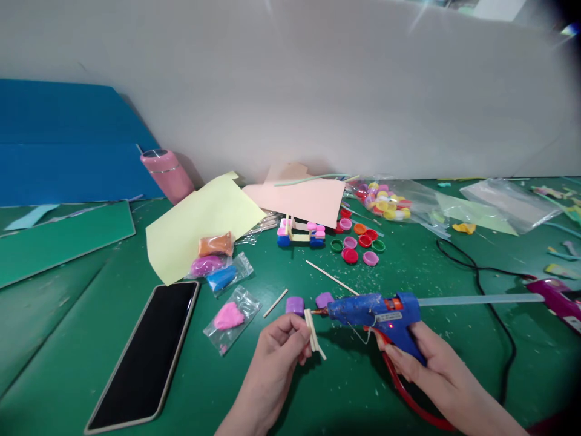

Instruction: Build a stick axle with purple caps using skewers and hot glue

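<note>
With my left hand [276,357] I hold a bundle of short sticks [313,333], at least two, above the green bench [218,387]; its thumb and fingers are pinching them together. My right hand [436,363] holds one blue glue gun [379,310], its fingers closed around the handle. The metal tip is at the upper end of the sticks, but I cannot tell if it touches. One clear glue stick [476,299] comes out from the back.

Just behind the tip lie two purple blocks [295,306]. Two loose sticks [276,303] are on the bench, one long and one short. To the left I see four clay packets [229,316]: one orange, one purple, one blue and one pink. Near them is one phone [147,354]. Farther back stands one small model [300,233], beside many round caps [350,255], of which two are green and one is orange. One pink bottle [167,175] leans at the back.
</note>
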The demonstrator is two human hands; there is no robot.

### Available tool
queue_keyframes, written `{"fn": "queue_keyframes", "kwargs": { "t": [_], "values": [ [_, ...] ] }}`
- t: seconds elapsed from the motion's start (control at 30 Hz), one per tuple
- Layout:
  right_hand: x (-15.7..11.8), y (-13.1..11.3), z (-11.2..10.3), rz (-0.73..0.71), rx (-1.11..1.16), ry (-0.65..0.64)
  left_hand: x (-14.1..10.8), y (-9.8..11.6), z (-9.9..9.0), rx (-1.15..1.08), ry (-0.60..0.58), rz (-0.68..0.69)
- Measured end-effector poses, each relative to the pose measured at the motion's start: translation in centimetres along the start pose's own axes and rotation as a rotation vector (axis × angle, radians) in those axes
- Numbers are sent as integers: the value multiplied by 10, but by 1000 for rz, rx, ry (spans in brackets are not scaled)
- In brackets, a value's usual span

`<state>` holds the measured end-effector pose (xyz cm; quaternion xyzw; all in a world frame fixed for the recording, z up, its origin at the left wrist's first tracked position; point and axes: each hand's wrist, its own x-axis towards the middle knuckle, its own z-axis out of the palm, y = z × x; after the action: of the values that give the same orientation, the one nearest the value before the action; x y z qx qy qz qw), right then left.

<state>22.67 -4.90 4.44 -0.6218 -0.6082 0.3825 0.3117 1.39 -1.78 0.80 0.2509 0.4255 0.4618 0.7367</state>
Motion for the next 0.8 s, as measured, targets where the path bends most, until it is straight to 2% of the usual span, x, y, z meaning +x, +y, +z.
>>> {"fn": "queue_keyframes", "kwargs": {
  "t": [0.4, 0.8],
  "values": [
    [1, 2, 1, -4, 66, -11, -1, 1, 1, 0, -7, -8],
    [-1, 1, -1, 12, 6, -22, -1, 2, 1, -20, 0, -4]
  ]
}}
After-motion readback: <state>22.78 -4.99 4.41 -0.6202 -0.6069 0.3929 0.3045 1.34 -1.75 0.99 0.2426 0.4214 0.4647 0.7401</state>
